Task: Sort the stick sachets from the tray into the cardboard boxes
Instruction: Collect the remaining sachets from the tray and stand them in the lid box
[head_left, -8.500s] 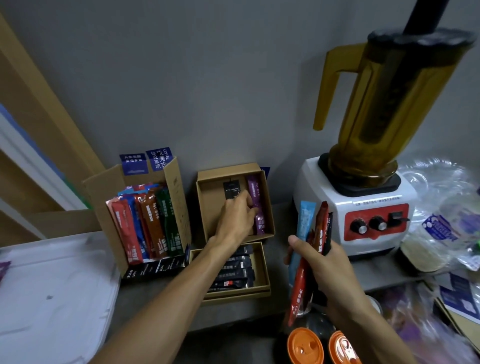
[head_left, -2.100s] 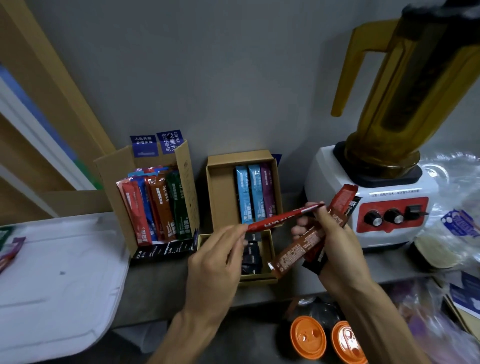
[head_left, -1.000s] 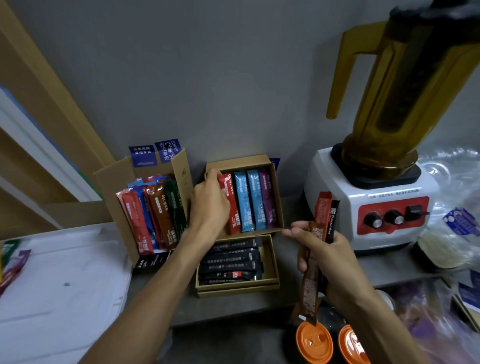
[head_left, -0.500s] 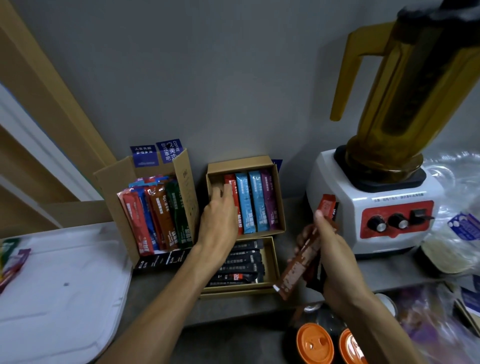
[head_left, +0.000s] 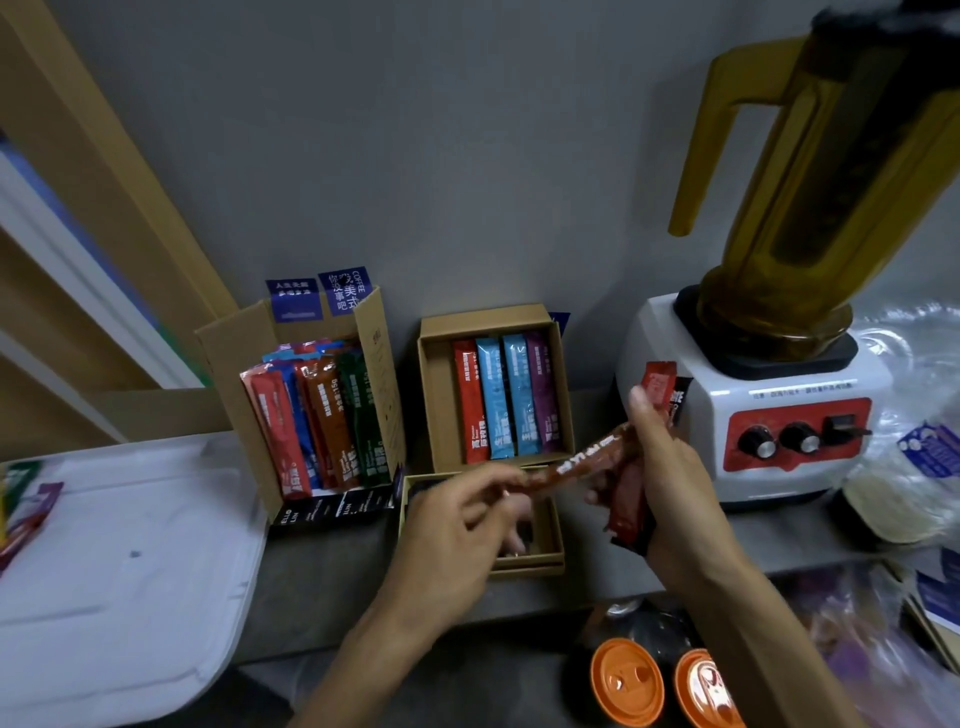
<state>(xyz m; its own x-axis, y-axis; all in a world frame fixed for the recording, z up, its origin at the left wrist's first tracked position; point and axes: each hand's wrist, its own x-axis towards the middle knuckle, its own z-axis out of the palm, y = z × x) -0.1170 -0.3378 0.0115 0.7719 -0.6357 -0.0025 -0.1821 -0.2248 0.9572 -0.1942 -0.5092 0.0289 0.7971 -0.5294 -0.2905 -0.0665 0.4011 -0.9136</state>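
Observation:
My left hand (head_left: 457, 519) pinches the near end of a brown stick sachet (head_left: 582, 465) that slants up to my right hand (head_left: 660, 467). That hand grips a small bunch of sachets (head_left: 657, 387), red and black, upright. Behind them the upper cardboard box (head_left: 436, 395) holds a red, two blue and a purple sachet side by side. The lower cardboard box (head_left: 550, 551) sits in front of it, mostly hidden by my left hand. A tall open carton (head_left: 379, 338) on the left holds several upright sachets. The white tray (head_left: 119, 561) lies far left with a few sachets (head_left: 26, 509) at its edge.
A blender (head_left: 779, 364) with an amber jug stands right of the boxes. Clear plastic bags (head_left: 914, 415) lie at the far right. Two orange-lidded cans (head_left: 628, 680) stand below the counter edge. A grey wall closes the back.
My left hand has left the upper box, where a red sachet now lies, and come back to take the end of the brown sachet from my right hand's bunch.

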